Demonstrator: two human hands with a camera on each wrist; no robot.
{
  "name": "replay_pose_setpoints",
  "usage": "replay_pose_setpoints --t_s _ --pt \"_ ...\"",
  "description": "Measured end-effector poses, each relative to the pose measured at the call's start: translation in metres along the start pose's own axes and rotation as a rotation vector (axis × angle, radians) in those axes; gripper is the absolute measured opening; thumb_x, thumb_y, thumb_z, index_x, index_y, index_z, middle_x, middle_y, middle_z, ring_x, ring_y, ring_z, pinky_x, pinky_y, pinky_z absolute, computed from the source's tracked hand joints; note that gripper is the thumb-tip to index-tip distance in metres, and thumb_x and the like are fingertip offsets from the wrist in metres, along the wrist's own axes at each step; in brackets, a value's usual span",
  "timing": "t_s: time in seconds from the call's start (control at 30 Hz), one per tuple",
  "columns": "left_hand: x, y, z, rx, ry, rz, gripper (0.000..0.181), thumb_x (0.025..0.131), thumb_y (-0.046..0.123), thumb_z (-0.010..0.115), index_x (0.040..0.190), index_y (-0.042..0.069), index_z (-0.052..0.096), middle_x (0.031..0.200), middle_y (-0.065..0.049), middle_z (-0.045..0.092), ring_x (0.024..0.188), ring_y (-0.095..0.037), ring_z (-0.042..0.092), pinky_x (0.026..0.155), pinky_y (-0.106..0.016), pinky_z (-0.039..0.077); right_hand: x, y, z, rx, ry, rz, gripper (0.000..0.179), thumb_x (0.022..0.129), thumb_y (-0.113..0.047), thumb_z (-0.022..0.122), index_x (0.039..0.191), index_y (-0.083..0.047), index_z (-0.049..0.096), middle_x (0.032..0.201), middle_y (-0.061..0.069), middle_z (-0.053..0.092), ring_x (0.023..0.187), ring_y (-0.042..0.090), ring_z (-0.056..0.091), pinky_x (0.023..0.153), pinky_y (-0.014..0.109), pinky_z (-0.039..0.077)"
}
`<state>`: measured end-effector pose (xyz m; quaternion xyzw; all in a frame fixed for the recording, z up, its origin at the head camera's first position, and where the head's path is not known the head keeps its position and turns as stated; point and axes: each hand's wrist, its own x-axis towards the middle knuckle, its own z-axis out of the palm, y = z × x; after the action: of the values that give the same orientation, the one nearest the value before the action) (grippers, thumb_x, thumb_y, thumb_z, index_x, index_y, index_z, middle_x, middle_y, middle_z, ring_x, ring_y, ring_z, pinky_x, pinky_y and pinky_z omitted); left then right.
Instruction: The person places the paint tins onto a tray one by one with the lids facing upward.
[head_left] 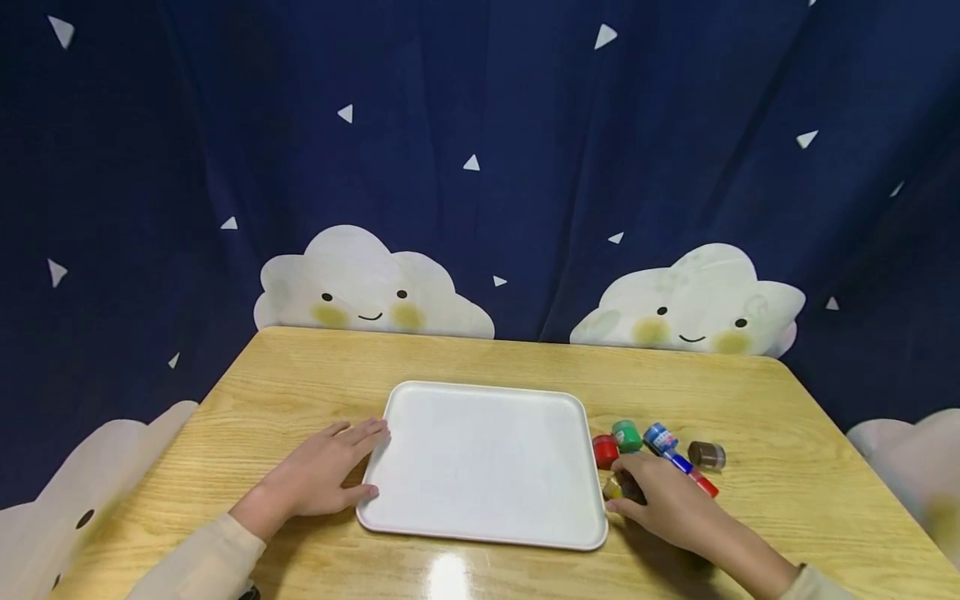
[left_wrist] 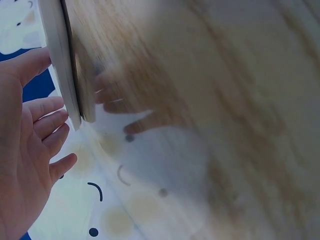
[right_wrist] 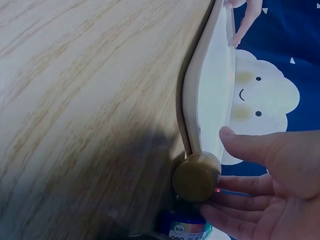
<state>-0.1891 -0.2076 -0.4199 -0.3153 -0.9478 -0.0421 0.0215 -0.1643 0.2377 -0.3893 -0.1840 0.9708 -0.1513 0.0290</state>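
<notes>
A white rectangular tray (head_left: 483, 467) lies on the wooden table. My left hand (head_left: 322, 471) rests at its left edge, fingers extended onto the rim; in the left wrist view the same hand (left_wrist: 30, 135) has loosely straight fingers. Beside the tray's right edge, my right hand (head_left: 671, 504) reaches over a small gold jar (head_left: 612, 487). From the right wrist, the gold jar (right_wrist: 195, 179) shows its round end, the thumb stands apart from it, and the outstretched fingers (right_wrist: 245, 202) are right at its side. A blue labelled jar (right_wrist: 187, 227) is close below.
Around the right hand are a red jar (head_left: 605, 451), a green jar (head_left: 626, 435), a blue jar (head_left: 660, 437), and a brown jar (head_left: 707, 454) on its side. A dark blue curtain (head_left: 450, 192) with clouds hangs behind the table (head_left: 315, 375).
</notes>
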Motion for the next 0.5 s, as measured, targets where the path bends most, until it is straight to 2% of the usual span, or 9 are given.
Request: replay_pose_setpoints --t_s 0.07,0.13,0.23,0.5 --pt "0.000 0.000 0.000 0.000 -0.003 -0.001 0.071 0.086 0.042 0.065 0.140 0.000 0.046 0.147 -0.015 0.047 0.136 -0.028 0.046 0.110 -0.052 0.040 0.001 0.000 0.001 -0.018 -0.004 0.017 0.033 0.074 -0.027 0.082 0.097 -0.011 0.065 0.082 -0.006 0.059 0.074 0.005 0.051 0.058 0.020 0.043" --pt "-0.001 0.000 0.000 0.002 -0.008 -0.003 0.071 0.087 0.042 0.064 0.141 0.000 0.046 0.147 -0.015 0.047 0.136 -0.028 0.047 0.110 -0.052 0.039 0.001 -0.001 0.003 -0.035 -0.005 0.025 0.039 0.072 -0.025 0.084 0.102 -0.009 0.067 0.093 -0.002 0.066 0.086 0.012 0.061 0.068 0.027 0.054" --pt "-0.001 0.000 0.000 0.010 -0.014 -0.006 0.071 0.087 0.042 0.064 0.141 0.000 0.046 0.147 -0.015 0.047 0.136 -0.028 0.047 0.111 -0.051 0.039 0.002 -0.001 0.005 -0.059 0.001 0.014 0.043 0.070 -0.023 0.085 0.106 -0.007 0.067 0.104 0.004 0.070 0.101 0.022 0.066 0.082 0.038 0.057" --pt "-0.001 0.000 -0.002 0.016 -0.029 -0.008 0.071 0.087 0.043 0.063 0.141 0.000 0.045 0.148 -0.014 0.047 0.137 -0.027 0.046 0.111 -0.051 0.039 0.006 -0.002 0.011 -0.132 0.066 -0.059 0.038 0.068 -0.022 0.085 0.099 -0.009 0.068 0.093 -0.001 0.068 0.089 0.012 0.063 0.071 0.028 0.055"
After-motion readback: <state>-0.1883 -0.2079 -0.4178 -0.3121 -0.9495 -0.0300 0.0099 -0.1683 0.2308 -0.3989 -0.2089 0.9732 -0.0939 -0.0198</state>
